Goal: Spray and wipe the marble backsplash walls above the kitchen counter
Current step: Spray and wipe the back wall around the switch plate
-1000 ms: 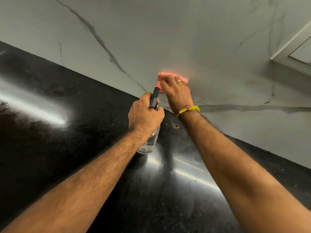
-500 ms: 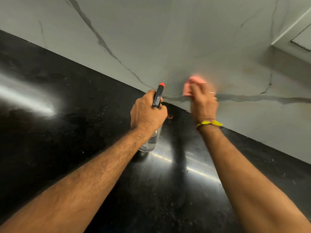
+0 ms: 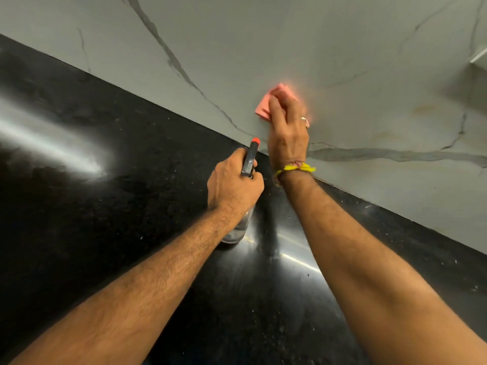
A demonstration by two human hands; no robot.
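Note:
The marble backsplash (image 3: 329, 43) is pale grey with dark veins and fills the upper part of the view. My right hand (image 3: 288, 127) presses a folded pink cloth (image 3: 263, 108) flat against the wall, just above the counter line; the fingers lie straight over the cloth. My left hand (image 3: 233, 184) grips a clear spray bottle (image 3: 238, 227) by its black head, whose orange nozzle (image 3: 255, 140) points toward the wall. The bottle's base stands on or just above the counter; I cannot tell which.
A glossy black stone counter (image 3: 105, 206) runs below the wall with bright light reflections. A white frame edge (image 3: 478, 57) shows at the upper right. Brownish stains mark the wall at right (image 3: 427, 109).
My right hand has moved the pink cloth up the wall and slightly left, away from the horizontal vein. The left hand keeps hold of the spray bottle in about the same place.

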